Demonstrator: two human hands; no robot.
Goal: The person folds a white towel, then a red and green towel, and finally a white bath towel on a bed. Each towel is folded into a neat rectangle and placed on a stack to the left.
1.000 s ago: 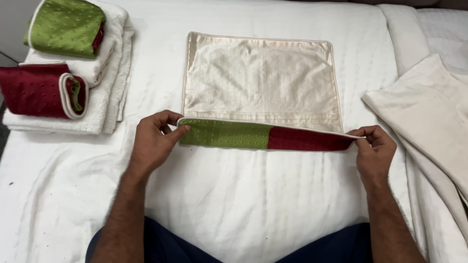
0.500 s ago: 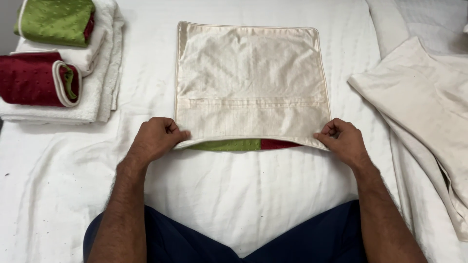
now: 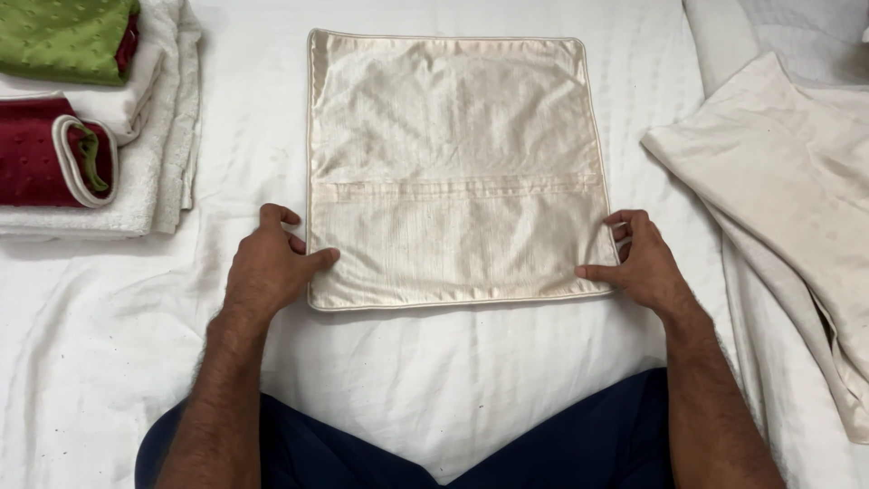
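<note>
The left hand (image 3: 268,268) rested at the lower left edge of a cream cushion cover (image 3: 453,172), fingers loosely curled and open, the thumb tip touching the cover's side seam without gripping it. The right hand (image 3: 639,263) lay at the lower right corner, also open, its thumb and fingertips pressing on the cover's edge rather than closing around it. The cushion cover lay flat and square on a white bed sheet (image 3: 434,380), directly in front of the person, between the two hands; a stitched horizontal seam crossed it a little below the middle, and thin piping ran round its border. Whether anything was inside the cover could not be told; it looked flat.

At the far left, a stack of folded white towels (image 3: 149,172) carried a folded dark red cover (image 3: 36,149) with a cream-piped edge and a bit of green showing at its opening. Above it sat a folded green cover (image 3: 63,36) on another white towel. To the right, well apart from the hands, a loose cream cloth (image 3: 787,190) lay rumpled on the bed.
</note>
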